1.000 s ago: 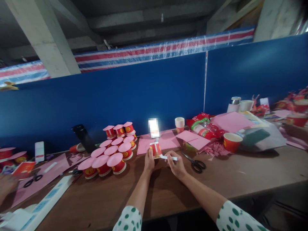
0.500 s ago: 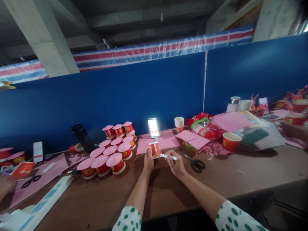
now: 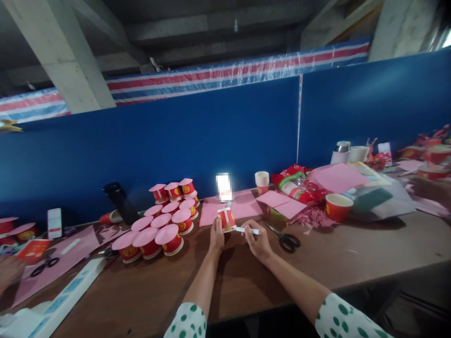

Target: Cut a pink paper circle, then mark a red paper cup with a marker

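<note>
My left hand (image 3: 217,237) is closed around the side of a small red paper cup (image 3: 226,218), turned rim down and slightly tilted, with a pale stripe down its side. My right hand (image 3: 257,239) pinches a slim white pen (image 3: 249,230), whose tip meets or nearly meets the cup's rim; I cannot tell which. To the left stand several red paper cups with pink paper discs on top (image 3: 169,234). Pink paper sheets (image 3: 246,203) lie just behind the held cup. Black scissors (image 3: 288,240) rest to the right of my right hand.
A bright phone (image 3: 224,187) stands behind the cup. Further right are stacked paper cups (image 3: 262,180), pink scraps (image 3: 312,218) and a larger red cup (image 3: 338,209). Leftward are a black bottle (image 3: 120,202), a power strip (image 3: 70,293) and another person's hand (image 3: 9,272).
My hands, the cup and the pen hold nearly the same position. The whole view has shifted very slightly.
</note>
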### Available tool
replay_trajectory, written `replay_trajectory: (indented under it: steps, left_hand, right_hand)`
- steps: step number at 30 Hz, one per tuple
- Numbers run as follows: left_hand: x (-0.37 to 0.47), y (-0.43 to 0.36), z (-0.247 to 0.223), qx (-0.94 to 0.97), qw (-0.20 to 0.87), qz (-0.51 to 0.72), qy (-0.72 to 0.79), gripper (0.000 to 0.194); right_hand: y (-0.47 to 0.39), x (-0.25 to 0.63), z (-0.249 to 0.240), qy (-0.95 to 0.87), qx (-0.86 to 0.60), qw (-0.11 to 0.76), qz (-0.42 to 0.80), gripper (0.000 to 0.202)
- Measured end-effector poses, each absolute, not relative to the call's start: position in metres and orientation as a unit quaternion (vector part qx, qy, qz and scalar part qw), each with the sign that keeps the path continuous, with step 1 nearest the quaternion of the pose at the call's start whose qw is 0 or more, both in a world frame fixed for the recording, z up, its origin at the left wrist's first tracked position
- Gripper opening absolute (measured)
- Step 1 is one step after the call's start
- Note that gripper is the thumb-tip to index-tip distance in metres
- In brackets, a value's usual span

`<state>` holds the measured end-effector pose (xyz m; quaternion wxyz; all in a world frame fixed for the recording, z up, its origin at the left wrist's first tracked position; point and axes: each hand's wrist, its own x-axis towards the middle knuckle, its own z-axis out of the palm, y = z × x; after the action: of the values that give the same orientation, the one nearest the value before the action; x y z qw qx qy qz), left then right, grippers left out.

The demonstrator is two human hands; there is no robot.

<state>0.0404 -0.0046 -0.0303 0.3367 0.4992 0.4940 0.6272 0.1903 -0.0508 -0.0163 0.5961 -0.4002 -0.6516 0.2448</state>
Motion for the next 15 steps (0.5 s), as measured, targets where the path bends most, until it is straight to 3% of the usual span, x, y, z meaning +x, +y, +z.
replay_trajectory:
  steps: [15]
  left_hand:
    - [0.0404, -0.0030, -0.0341, 0.499, 0.359, 0.635, 0.469, 0.046]
  right_hand:
    - [-0.0505, 0.1904, -0.0161, -0.652, -0.396, 0.593, 0.258, 0.026]
